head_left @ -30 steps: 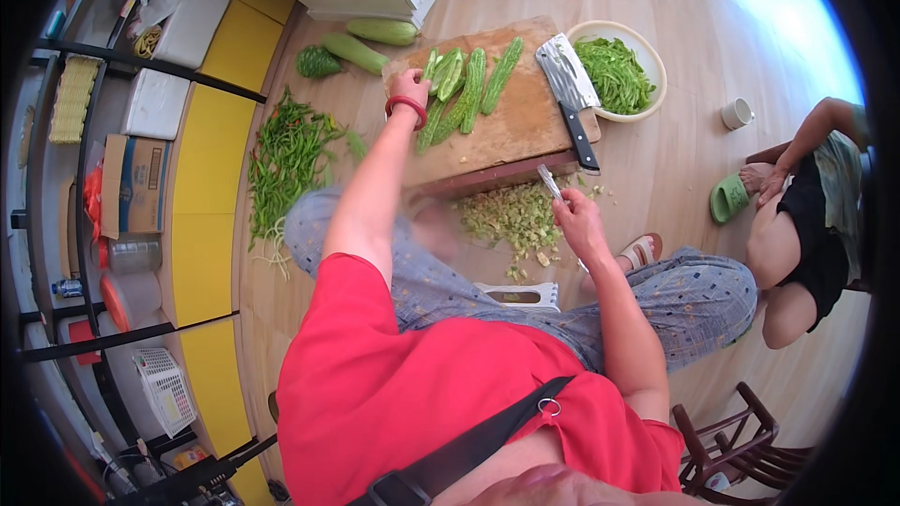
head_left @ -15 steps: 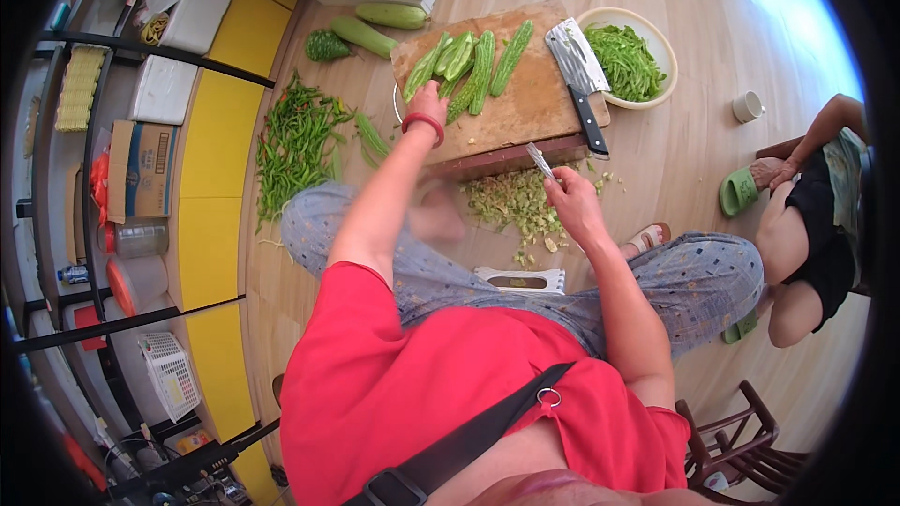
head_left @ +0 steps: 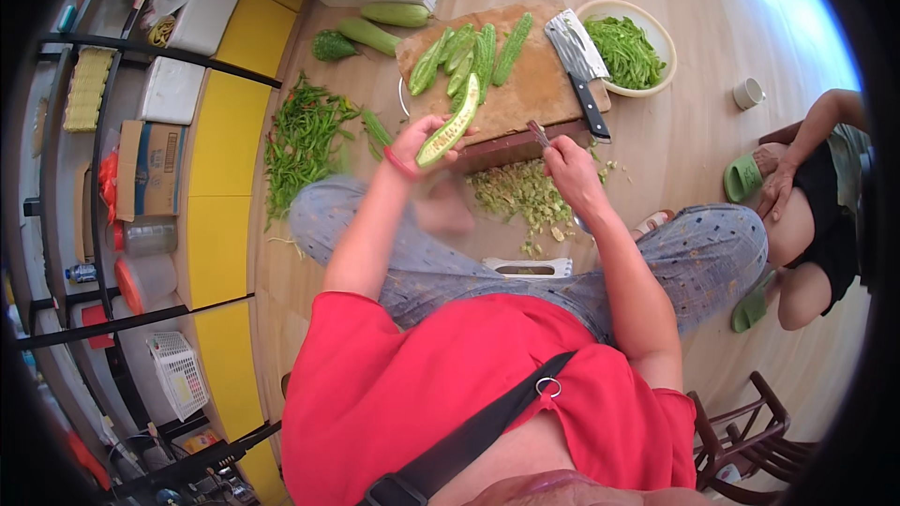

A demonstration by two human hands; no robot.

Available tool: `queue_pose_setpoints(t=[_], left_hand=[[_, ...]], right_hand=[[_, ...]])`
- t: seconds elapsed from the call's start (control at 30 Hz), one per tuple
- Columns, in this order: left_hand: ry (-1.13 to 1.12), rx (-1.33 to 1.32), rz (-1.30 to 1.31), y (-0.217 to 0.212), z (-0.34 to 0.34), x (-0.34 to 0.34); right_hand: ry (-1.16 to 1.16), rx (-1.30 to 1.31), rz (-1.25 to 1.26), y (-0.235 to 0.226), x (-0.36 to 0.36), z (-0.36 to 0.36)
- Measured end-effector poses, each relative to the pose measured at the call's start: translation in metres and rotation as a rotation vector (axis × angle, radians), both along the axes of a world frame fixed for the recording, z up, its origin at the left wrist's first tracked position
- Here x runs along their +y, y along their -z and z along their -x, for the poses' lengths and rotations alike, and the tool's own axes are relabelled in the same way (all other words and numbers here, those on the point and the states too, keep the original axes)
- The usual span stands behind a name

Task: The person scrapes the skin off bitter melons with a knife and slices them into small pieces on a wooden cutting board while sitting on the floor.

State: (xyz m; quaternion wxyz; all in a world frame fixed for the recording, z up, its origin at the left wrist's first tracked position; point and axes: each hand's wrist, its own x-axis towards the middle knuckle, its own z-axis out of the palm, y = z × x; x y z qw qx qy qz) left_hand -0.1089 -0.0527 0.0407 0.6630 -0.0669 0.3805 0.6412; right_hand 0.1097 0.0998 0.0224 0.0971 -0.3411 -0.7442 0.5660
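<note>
Setting: wooden floor (head_left: 712, 159), with a cutting board (head_left: 525, 84) ahead of me. Nearest, my right hand (head_left: 565, 164) is closed on a small scraping tool (head_left: 537, 133). My left hand (head_left: 415, 141) grips a halved bitter gourd (head_left: 450, 122), cut face up, just left of the tool. Its long axis runs from near-left to far-right, far tip pointing at the board. Beyond lie more gourd halves (head_left: 469, 52) and a cleaver (head_left: 579, 61).

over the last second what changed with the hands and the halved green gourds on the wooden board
The left hand, earlier reaching onto the wooden cutting board, took one halved green bitter gourd and drew it back toward the body, cut side up. The right hand kept its small metal scraper. The cleaver and bowl of greens stayed.
</note>
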Motion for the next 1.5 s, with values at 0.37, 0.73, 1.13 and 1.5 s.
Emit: queue_pose_setpoints(t=[0.37,0.73,1.13,1.5], left_hand=[[0.256,0.028,-0.344,-0.001,-0.093,0.022],[0.336,0.262,-0.257,-0.002,-0.119,0.042],[0.415,0.48,-0.108,0.008,-0.114,0.061],[0.429,0.318,-0.186,0.011,-0.159,0.076]], right_hand=[[0.005,0.109,-0.576,-0.008,0.01,-0.005],[-0.087,-0.183,-0.822,-0.007,0.018,-0.027],[-0.027,-0.131,-0.532,0.013,0.005,-0.037],[0.266,0.092,-0.082,0.008,0.033,-0.059]])
